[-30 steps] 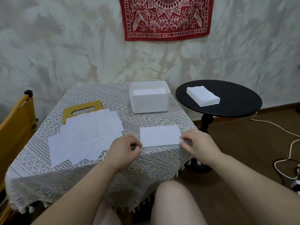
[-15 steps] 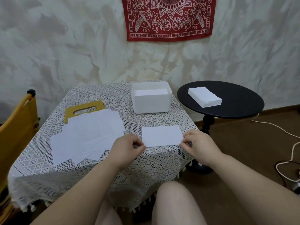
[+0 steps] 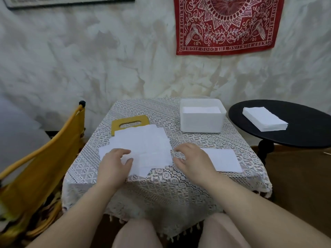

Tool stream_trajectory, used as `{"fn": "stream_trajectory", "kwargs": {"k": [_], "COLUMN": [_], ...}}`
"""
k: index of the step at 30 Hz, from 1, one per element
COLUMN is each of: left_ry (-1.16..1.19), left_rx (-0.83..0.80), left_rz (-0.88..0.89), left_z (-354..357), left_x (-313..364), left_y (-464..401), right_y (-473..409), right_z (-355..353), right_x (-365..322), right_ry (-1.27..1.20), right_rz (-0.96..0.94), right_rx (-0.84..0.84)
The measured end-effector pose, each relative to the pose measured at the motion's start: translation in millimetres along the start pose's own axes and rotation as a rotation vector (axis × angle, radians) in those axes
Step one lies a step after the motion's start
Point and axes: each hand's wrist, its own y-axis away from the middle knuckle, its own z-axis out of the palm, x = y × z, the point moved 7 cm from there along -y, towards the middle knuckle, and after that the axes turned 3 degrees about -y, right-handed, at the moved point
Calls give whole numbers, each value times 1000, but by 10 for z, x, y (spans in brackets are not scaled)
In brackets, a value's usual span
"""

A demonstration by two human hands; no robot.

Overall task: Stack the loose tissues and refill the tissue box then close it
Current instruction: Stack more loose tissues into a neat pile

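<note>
**Take the next loose tissue cleanly**

My left hand point(image 3: 114, 162) rests with relaxed fingers on the loose tissues point(image 3: 141, 149), left of the open tissue box point(image 3: 202, 116). My right hand point(image 3: 194, 159) hovers loosely curled, empty, beside the started stack point(image 3: 223, 160). I'd peel just one sheet, then square its corners on that stack.

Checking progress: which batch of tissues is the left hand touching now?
The loose tissues fanned beside the yellow lid; left hand rests there, unlike the single sheet or side-table stack.
</note>
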Motion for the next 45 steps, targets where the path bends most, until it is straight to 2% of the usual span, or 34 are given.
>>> {"fn": "stream_trajectory", "kwargs": {"k": [4, 10, 17, 24, 32, 43, 45], "left_ry": [36, -20, -54, -29, -15, -9, 116], "left_rx": [5, -25, -25, -132, -22, -32, -18], "left_rz": [-122, -145, -121, -79, -123, -259, -257], "left_z": [-127, 55, 97, 127, 112, 61, 58], "left_x": [-314, -503, -500, -342, -384, -377, -336], "left_y": [-113, -185, -194, -336, -335, -470, -471], "right_y": [-276, -424, -392, -391, -376, -378, -378], "right_z": [310, 623, 655, 645, 607, 608, 608], "right_x": [-180, -123, -89, -89, -107, -103, -102], "right_ry": [41, 129, 117, 100, 92, 100, 100], "right_rz": [12, 68, 75, 84, 65, 64, 67], "right_rx": [-104, -210, -172, -170, -141, -133, -133]}}
